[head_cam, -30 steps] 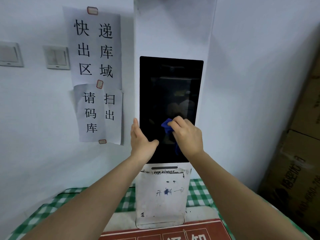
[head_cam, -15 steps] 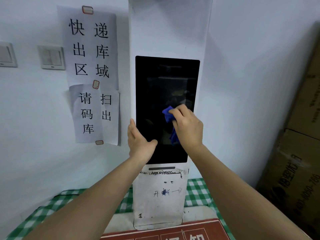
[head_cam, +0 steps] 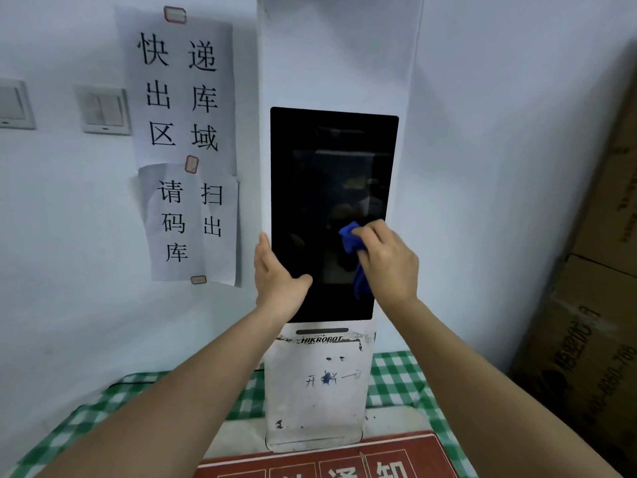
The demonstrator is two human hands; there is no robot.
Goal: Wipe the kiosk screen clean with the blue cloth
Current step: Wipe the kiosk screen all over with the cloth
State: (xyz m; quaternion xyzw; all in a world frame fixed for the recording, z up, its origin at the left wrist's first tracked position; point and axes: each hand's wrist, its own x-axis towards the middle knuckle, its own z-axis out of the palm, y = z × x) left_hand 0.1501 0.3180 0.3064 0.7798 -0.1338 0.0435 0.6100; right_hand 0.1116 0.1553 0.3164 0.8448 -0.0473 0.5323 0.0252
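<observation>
The right hand grips the bunched blue cloth with curled fingers, pressing it on the lower right of the dark kiosk screen. The left hand lies against the screen's lower left edge, fingers straight, thumb on the glass.

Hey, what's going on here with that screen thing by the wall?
A person is wiping the kiosk screen. Their right hand holds a bunched blue cloth against the lower right part of the dark glass. Their left hand braces the screen's left edge, fingers straight along the side and thumb on the front. The white kiosk stands on a green checked tablecloth, with paper notices taped to the wall beside it.
</observation>
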